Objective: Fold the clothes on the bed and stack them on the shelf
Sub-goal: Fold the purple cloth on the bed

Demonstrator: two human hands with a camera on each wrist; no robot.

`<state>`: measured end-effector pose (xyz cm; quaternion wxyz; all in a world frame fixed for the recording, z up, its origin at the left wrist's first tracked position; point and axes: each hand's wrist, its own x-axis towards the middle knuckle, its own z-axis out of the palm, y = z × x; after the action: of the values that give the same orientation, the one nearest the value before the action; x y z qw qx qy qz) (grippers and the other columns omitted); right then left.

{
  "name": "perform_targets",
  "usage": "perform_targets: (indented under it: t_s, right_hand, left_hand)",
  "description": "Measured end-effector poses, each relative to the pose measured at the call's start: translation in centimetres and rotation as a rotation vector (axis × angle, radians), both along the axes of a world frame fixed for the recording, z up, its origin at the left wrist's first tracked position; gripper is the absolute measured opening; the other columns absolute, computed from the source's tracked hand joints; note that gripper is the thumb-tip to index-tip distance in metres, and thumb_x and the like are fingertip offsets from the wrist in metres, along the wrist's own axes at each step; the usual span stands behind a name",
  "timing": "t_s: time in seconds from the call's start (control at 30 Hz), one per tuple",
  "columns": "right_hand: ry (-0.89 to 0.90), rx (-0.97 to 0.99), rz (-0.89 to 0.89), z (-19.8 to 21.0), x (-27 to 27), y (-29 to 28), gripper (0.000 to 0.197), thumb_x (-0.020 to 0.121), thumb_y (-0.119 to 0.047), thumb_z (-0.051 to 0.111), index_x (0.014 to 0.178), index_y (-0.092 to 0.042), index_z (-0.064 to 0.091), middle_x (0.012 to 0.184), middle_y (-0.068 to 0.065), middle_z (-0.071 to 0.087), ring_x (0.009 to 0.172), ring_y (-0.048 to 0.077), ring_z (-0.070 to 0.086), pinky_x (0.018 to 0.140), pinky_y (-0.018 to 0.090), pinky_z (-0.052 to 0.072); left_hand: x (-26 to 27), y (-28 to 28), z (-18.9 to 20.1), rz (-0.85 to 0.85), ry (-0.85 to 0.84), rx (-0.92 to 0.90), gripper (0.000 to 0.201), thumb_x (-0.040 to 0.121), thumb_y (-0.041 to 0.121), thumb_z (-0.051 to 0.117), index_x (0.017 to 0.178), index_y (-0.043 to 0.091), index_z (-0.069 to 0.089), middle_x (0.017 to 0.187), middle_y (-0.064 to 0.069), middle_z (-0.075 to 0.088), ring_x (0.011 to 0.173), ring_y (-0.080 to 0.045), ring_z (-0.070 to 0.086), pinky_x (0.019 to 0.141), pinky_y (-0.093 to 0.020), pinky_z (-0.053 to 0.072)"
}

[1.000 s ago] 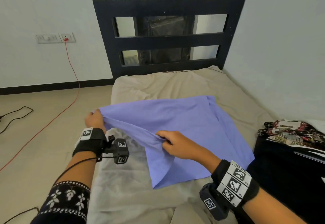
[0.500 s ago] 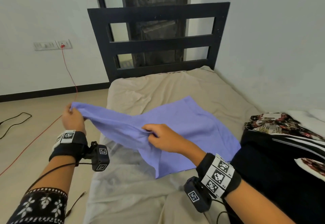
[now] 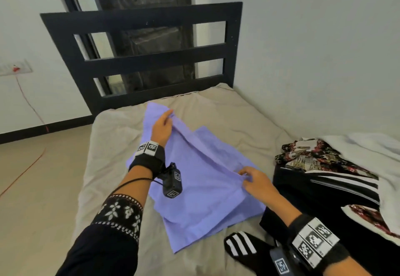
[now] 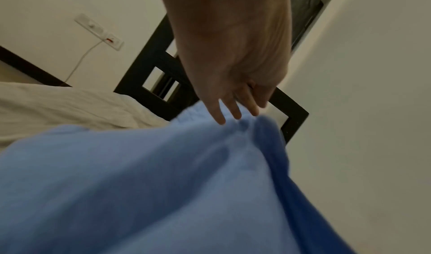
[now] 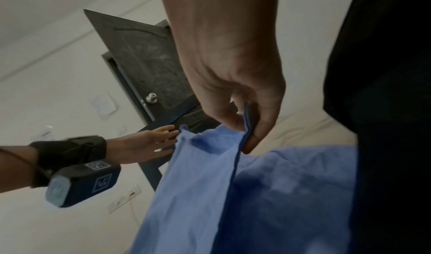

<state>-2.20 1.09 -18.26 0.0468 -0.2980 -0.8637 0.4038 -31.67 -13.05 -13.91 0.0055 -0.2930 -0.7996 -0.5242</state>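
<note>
A lavender-blue cloth [image 3: 201,180] lies folded over on the beige bed [image 3: 108,167], with a raised crease running from far left to near right. My left hand [image 3: 165,120] reaches to the cloth's far corner near the headboard. Its fingers [image 4: 233,108] are straight and their tips touch the fabric [image 4: 163,184]. At the near end of the crease my right hand [image 3: 245,178] pinches the edge. In the right wrist view the thumb and fingers [image 5: 254,134] clamp the hem of the cloth [image 5: 198,175], and the left hand [image 5: 151,143] shows spread beyond it.
A black jacket with white stripes [image 3: 324,191], a floral garment [image 3: 311,156] and a white cloth [image 3: 368,145] are heaped on the bed's right side. A striped black sleeve [image 3: 240,247] lies by my right wrist. The black headboard [image 3: 151,59] stands behind, a wall to the right.
My left hand swung the cloth's edge from off the bed's left side over to the far end near the headboard, and its fingers have straightened. The right hand kept its pinch.
</note>
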Motion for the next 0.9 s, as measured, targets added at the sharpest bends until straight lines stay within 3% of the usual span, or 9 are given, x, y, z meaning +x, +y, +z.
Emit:
perform_targets:
  t_s: [0.1, 0.17, 0.23, 0.37, 0.53, 0.67, 0.8, 0.87, 0.9]
  right_hand:
    - [-0.133, 0.002, -0.193, -1.1, 0.7, 2.7, 0.027, 0.088, 0.001, 0.047, 0.108, -0.012, 0.059, 0.096, 0.010, 0.057, 0.086, 0.025, 0.054, 0.066, 0.028, 0.039]
    - [-0.254, 0.069, -0.209, -1.5, 1.0, 3.7, 0.031, 0.088, 0.000, 0.046, 0.116, -0.010, 0.056, 0.097, 0.011, 0.054, 0.096, 0.032, 0.057, 0.070, 0.028, 0.037]
    - [-0.335, 0.189, -0.172, -1.9, 0.9, 3.5, 0.037, 0.088, -0.002, 0.047, 0.125, -0.008, 0.050, 0.111, 0.015, 0.056, 0.110, 0.035, 0.054, 0.074, 0.029, 0.039]
    - [-0.247, 0.422, 0.107, -3.6, -1.2, -0.2, 0.042, 0.091, -0.017, 0.052, 0.132, -0.013, 0.044, 0.130, 0.008, 0.047, 0.122, 0.027, 0.042, 0.096, 0.032, 0.038]
    - [-0.149, 0.319, 0.572, -4.3, -4.9, -8.0, 0.039, 0.082, -0.043, 0.065, 0.108, -0.015, 0.056, 0.112, 0.004, 0.053, 0.111, 0.023, 0.048, 0.089, 0.034, 0.036]
    - [-0.339, 0.434, 0.692, -5.5, -6.6, -12.2, 0.067, 0.069, -0.077, 0.045, 0.094, -0.015, 0.054, 0.105, 0.010, 0.059, 0.095, 0.029, 0.052, 0.076, 0.037, 0.027]
    - [-0.372, 0.513, 0.662, -6.9, -6.9, -13.8, 0.061, 0.068, -0.064, 0.073, 0.096, -0.013, 0.055, 0.102, 0.010, 0.062, 0.094, 0.029, 0.060, 0.072, 0.033, 0.026]
    - [-0.378, 0.577, 0.652, -7.0, -7.3, -14.6, 0.060, 0.059, -0.056, 0.081, 0.095, -0.010, 0.064, 0.095, 0.009, 0.067, 0.086, 0.026, 0.066, 0.066, 0.031, 0.032]
    - [-0.421, 0.542, 0.650, -6.8, -7.5, -14.9, 0.051, 0.065, -0.043, 0.081, 0.099, -0.009, 0.065, 0.100, 0.011, 0.067, 0.092, 0.028, 0.066, 0.067, 0.031, 0.038]
  left_hand:
    - [-0.1, 2.8, -1.6, -0.260, -0.169, -0.083, 0.051, 0.100, -0.001, 0.040, 0.149, 0.008, 0.029, 0.140, -0.009, 0.045, 0.128, -0.019, 0.043, 0.103, -0.019, 0.032]
    - [-1.0, 2.6, -3.7, -0.263, -0.240, -0.143, 0.054, 0.101, 0.004, 0.042, 0.151, 0.017, 0.027, 0.143, -0.007, 0.045, 0.132, -0.020, 0.043, 0.111, -0.033, 0.034]
    - [-2.0, 1.1, -6.0, -0.147, -0.271, -0.202, 0.053, 0.099, 0.004, 0.044, 0.149, 0.017, 0.032, 0.144, -0.012, 0.047, 0.133, -0.028, 0.044, 0.110, -0.043, 0.035]
    - [-3.7, -4.0, -10.5, 0.225, -0.361, -0.319, 0.052, 0.095, 0.000, 0.045, 0.146, 0.004, 0.035, 0.141, -0.023, 0.046, 0.128, -0.038, 0.045, 0.104, -0.037, 0.034]
    - [-5.8, -9.0, -13.5, 0.399, -0.522, -0.547, 0.052, 0.095, 0.005, 0.046, 0.145, -0.002, 0.031, 0.143, -0.030, 0.040, 0.130, -0.043, 0.041, 0.103, -0.040, 0.034]
    - [-7.1, -10.0, -15.3, 0.283, -0.577, -0.559, 0.058, 0.085, 0.020, 0.061, 0.135, -0.004, 0.045, 0.134, -0.025, 0.053, 0.120, -0.040, 0.053, 0.099, -0.042, 0.044]
    - [-7.2, -9.8, -15.3, 0.317, -0.553, -0.534, 0.067, 0.091, 0.021, 0.062, 0.147, 0.001, 0.031, 0.145, -0.022, 0.042, 0.130, -0.038, 0.044, 0.105, -0.039, 0.037]
    - [-7.4, -9.7, -14.9, 0.317, -0.504, -0.505, 0.057, 0.092, 0.016, 0.059, 0.143, 0.001, 0.038, 0.142, -0.021, 0.046, 0.129, -0.036, 0.046, 0.104, -0.037, 0.037]
    - [-7.6, -9.7, -14.8, 0.313, -0.477, -0.479, 0.052, 0.091, 0.013, 0.059, 0.140, 0.001, 0.043, 0.139, -0.020, 0.050, 0.126, -0.036, 0.048, 0.102, -0.037, 0.038]
